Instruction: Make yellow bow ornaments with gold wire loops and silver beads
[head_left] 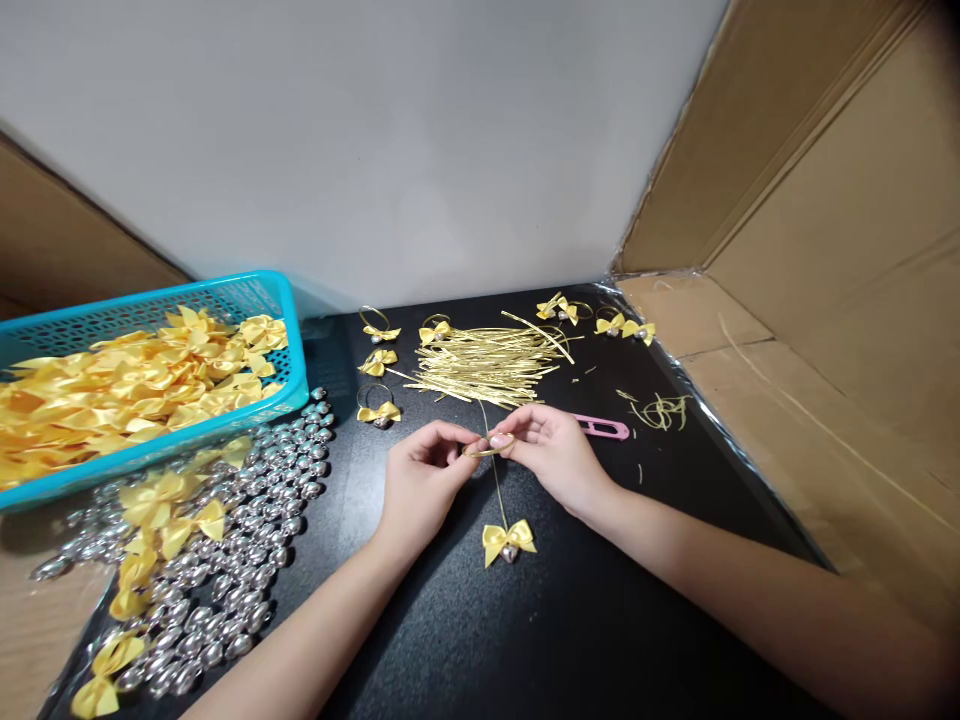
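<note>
Between my two hands a thin gold twist tie (491,451) is bent into a small loop. My left hand (435,465) pinches one side of it, and my right hand (551,455) pinches the other. A straight length of gold tie (498,490) runs down from the fingers to a yellow satin bow (510,541) with a small silver bell or bead below its knot. Just beyond my hands lies a pile of straight gold twist ties (487,362). A pink cutter handle (602,427) shows partly behind my right hand.
A blue basket (298,340) of yellow bows stands at left, with many silver beads (217,580) and loose bows before it. Looped bows (379,412) lie around the pile. Gold scraps (661,411) are at right. Cardboard and a pale wall enclose the black table.
</note>
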